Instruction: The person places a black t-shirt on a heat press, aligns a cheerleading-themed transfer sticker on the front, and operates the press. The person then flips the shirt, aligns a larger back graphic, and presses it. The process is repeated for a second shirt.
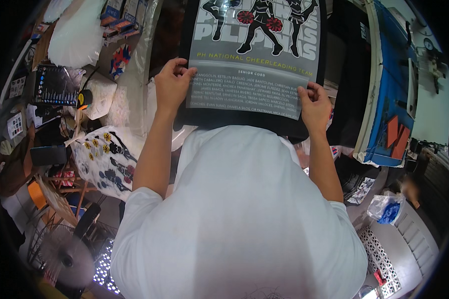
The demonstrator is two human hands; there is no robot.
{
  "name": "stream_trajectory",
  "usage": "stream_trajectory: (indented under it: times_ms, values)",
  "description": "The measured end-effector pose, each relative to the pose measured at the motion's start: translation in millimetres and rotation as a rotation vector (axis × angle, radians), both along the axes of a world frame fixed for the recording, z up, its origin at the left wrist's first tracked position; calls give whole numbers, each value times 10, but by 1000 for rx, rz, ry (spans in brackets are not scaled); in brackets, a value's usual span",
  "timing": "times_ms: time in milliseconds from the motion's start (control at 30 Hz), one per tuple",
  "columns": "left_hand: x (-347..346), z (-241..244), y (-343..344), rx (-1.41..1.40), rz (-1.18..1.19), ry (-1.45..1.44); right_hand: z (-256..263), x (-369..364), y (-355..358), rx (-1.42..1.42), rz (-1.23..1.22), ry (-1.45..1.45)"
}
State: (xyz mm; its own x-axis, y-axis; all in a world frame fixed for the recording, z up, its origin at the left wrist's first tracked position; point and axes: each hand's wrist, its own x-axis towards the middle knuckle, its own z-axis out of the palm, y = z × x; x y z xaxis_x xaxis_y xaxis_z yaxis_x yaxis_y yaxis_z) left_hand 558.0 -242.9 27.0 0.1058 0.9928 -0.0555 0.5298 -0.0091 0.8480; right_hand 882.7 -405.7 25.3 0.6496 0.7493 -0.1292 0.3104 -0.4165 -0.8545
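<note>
Before me a black cloth (pixel 243 121), apparently a shirt, lies spread on a flat support. On it rests a clear transfer film (pixel 243 93) bearing rows of small pale lettering. My left hand (pixel 173 82) pinches the film's upper left corner between thumb and fingers. Lower down on the opposite side, my right hand (pixel 316 104) has its thumb and fingertips closed on the film's right edge. Directly above is a larger printed graphic (pixel 260 28) with cheerleader figures, red pompoms and large grey letters; the picture's top edge cuts it off.
Printed film sheets (pixel 106 160) with figures lie at left, near a phone (pixel 48 155) and a tape measure (pixel 84 99). Lower left is an electric fan (pixel 65 258). A blue machine (pixel 387 93) with red blocks (pixel 400 140) stands right, above a white plastic chair (pixel 415 235).
</note>
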Motion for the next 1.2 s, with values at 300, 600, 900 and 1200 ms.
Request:
stream_trajectory:
  times_ms: [300, 600, 900, 1200]
  values:
    - [-19, -13, 29, -102, 37, 46, 77, -37, 25, -7, -4, -19]
    - [39, 28, -15, -29, 24, 71, 88, -23, 19, -29, -4, -16]
    - [48, 56, -30, -27, 5, 97, 45, 4, 0, -14, -9, -49]
    - [78, 66, -42, -40, 22, 78, 75, 1, 12, -28, -15, -52]
